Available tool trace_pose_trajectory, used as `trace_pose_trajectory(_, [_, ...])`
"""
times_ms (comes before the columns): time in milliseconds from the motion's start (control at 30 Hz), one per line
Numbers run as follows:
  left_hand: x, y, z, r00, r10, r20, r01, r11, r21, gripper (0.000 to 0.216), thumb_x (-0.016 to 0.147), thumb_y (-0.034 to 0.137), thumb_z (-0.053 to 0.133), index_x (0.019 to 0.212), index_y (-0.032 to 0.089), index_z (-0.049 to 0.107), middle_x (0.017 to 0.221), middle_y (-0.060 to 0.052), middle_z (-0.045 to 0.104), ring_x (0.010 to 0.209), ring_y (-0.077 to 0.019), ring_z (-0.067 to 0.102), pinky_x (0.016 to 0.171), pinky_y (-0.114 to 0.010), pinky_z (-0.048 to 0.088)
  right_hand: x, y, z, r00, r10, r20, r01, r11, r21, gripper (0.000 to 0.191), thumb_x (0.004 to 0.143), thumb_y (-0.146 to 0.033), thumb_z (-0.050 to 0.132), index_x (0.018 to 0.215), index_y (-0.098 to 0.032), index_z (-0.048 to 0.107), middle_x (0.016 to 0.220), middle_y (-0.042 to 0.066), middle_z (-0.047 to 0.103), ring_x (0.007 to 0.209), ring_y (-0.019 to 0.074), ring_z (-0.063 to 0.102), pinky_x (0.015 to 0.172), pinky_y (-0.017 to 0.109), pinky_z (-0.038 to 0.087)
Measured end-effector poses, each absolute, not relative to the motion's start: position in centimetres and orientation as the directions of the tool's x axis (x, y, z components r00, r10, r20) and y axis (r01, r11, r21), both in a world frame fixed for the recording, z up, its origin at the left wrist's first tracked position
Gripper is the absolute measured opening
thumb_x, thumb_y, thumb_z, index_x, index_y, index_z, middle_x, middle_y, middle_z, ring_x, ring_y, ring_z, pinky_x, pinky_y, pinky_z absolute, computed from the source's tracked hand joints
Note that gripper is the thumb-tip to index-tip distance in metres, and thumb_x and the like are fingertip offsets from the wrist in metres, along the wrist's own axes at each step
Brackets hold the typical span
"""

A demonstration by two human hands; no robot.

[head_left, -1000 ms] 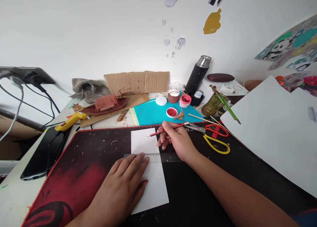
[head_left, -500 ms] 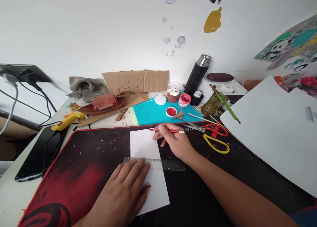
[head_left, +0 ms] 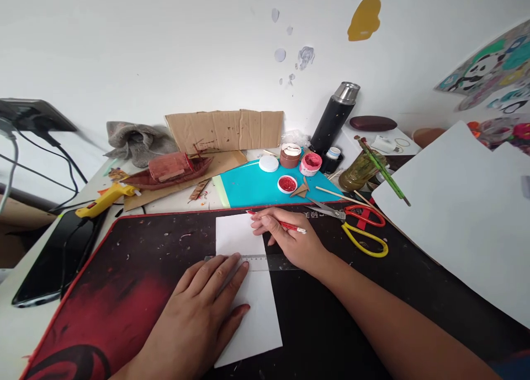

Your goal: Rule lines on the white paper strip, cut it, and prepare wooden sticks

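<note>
Since the earlier frame the pencil (head_left: 290,225) has swung — eraser end lower, tip toward ten o'clock. I have the left hand (head_left: 201,297) at seven, flat, thumb apart, over the clear ruler (head_left: 257,263) and white paper (head_left: 259,319), both at six. At five, my right hand (head_left: 298,242) is clamped on the pencil — from here I can't tell whether the tip touches paper.

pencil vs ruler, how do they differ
The pencil is red with a pale end, while the ruler is see-through. The pencil is gripped in the right hand; the ruler lies flat across the paper under the left hand. The pencil is thin, the ruler a broader strip. Both are straight.
</note>
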State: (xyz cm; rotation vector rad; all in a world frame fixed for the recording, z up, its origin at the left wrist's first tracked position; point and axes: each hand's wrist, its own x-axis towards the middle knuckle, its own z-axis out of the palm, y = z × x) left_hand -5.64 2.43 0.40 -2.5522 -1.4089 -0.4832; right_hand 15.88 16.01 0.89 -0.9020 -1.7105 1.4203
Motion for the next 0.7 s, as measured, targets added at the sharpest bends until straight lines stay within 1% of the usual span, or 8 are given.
trace_pose_trajectory(100, [-5.56,2.48,0.53,0.499,0.79,0.356,0.847,-0.531,-0.01,0.042,0.111,0.036,0.049,0.144,0.016,0.066,0.142,-0.01,0.074,0.123,-0.0297,0.066,0.106,-0.046,0.044,15.96,16.07,0.79,-0.478,0.868,0.136,0.102,0.209,-0.973,0.04,0.109,-0.054,0.056,0.108,-0.022,0.081,0.107,0.009,0.082,0.088,0.0233,0.083,0.06,0.027,0.06])
trace_pose_trajectory(200, [-5.61,2.54,0.56,0.502,0.795,0.34,0.847,-0.532,-0.008,0.045,0.11,0.038,0.051,0.147,0.015,0.063,0.145,-0.011,0.073,0.126,-0.0303,0.065,0.107,-0.046,0.043,16.0,16.14,0.6,-0.472,0.874,0.116,0.107,0.188,-0.976,0.04,0.109,-0.054,0.057,0.107,-0.022,0.081,0.106,0.009,0.082,0.086,0.0234,0.083,0.06,0.028,0.06])
trace_pose_trajectory(300, [-5.62,2.61,0.43,0.501,0.801,0.329,0.851,-0.525,-0.018,0.049,0.107,0.04,0.054,0.148,0.014,0.062,0.154,-0.013,0.067,0.135,-0.032,0.061,0.111,-0.047,0.042,16.04,16.1,0.55,-0.472,0.873,0.119,0.117,0.196,-0.974,0.04,0.109,-0.053,0.057,0.106,-0.022,0.081,0.103,0.008,0.083,0.085,0.0228,0.083,0.062,0.028,0.061])
trace_pose_trajectory(400, [-5.52,2.65,0.28,0.499,0.807,0.315,0.857,-0.515,-0.038,0.053,0.106,0.04,0.055,0.151,0.013,0.06,0.159,-0.013,0.063,0.14,-0.0334,0.058,0.114,-0.048,0.04,16.15,15.97,0.77,-0.469,0.871,0.147,0.132,0.233,-0.963,0.038,0.11,-0.051,0.056,0.106,-0.023,0.081,0.099,0.007,0.083,0.082,0.0213,0.081,0.068,0.03,0.062])
trace_pose_trajectory(533, [-5.42,2.57,0.23,0.474,0.825,0.308,0.873,-0.487,-0.039,0.058,0.104,0.04,0.056,0.155,0.014,0.056,0.163,-0.014,0.058,0.142,-0.0344,0.056,0.116,-0.049,0.039,16.31,15.78,1.17,-0.426,0.88,0.209,0.14,0.292,-0.946,0.038,0.111,-0.051,0.055,0.105,-0.023,0.08,0.097,0.007,0.083,0.081,0.0218,0.08,0.072,0.033,0.063])
trace_pose_trajectory(633, [-5.5,2.46,0.12,0.448,0.835,0.32,0.885,-0.465,-0.024,0.059,0.103,0.038,0.057,0.157,0.016,0.055,0.162,-0.015,0.057,0.142,-0.035,0.055,0.117,-0.05,0.039,16.21,15.62,1.11,-0.428,0.87,0.246,0.157,0.34,-0.927,0.036,0.111,-0.049,0.054,0.105,-0.024,0.079,0.092,0.006,0.082,0.082,0.0223,0.079,0.076,0.035,0.063])
trace_pose_trajectory(700, [-5.53,2.35,0.0,0.445,0.832,0.331,0.884,-0.467,-0.016,0.058,0.103,0.037,0.058,0.157,0.018,0.055,0.158,-0.015,0.061,0.141,-0.0351,0.056,0.117,-0.05,0.039,16.04,15.52,0.87,-0.446,0.865,0.229,0.155,0.326,-0.933,0.035,0.111,-0.049,0.055,0.105,-0.024,0.078,0.091,0.006,0.081,0.083,0.0224,0.079,0.077,0.035,0.063])
